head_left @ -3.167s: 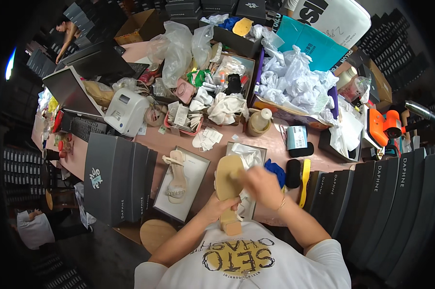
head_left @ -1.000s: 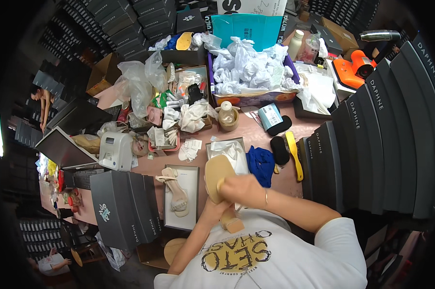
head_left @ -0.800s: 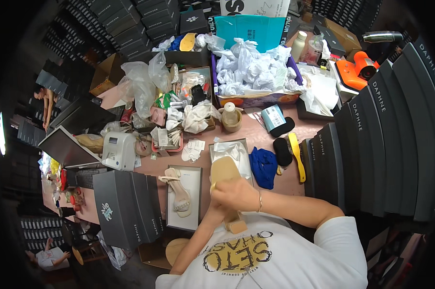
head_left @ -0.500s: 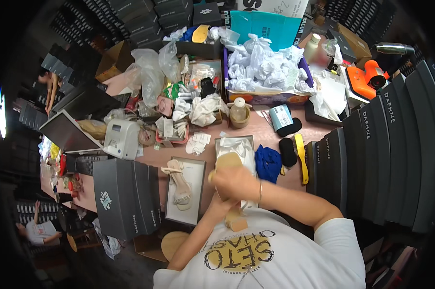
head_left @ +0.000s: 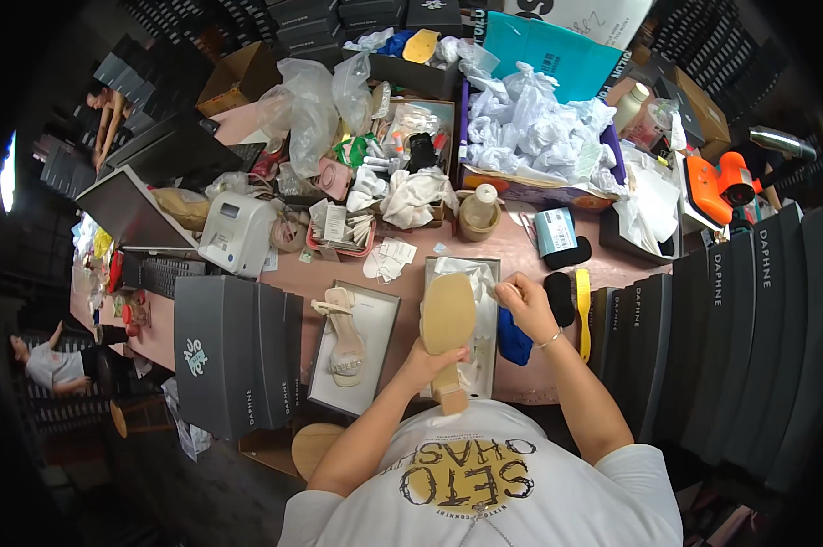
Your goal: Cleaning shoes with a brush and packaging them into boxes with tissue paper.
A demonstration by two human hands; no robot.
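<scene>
A beige block-heeled sandal (head_left: 449, 314) is gripped in my left hand (head_left: 430, 365), its pale sole facing up and its heel toward my chest. My right hand (head_left: 526, 305) is pinched closed to the right of the sandal, above a blue cloth (head_left: 514, 339); whatever sits between its fingertips is too small to make out. Beneath the sandal stands an open shoebox (head_left: 492, 365) with white tissue paper (head_left: 466, 266) inside. Left of it, a matching sandal (head_left: 346, 342) with a sparkly strap lies in a shallow grey-edged tray or lid (head_left: 373, 319).
Dark shoeboxes stand at the left (head_left: 216, 356) and in a long row at the right (head_left: 703, 319). Behind lie a purple-edged box (head_left: 530, 190) of crumpled white paper, a jar (head_left: 478, 214), a label printer (head_left: 236, 234) and a yellow shoehorn-like strip (head_left: 583, 314). A person (head_left: 61, 360) is at far left.
My right hand has drawn back from over the sandal toward the right, uncovering its sole. The sandal stays in my left hand. The whole view has shifted slightly.
</scene>
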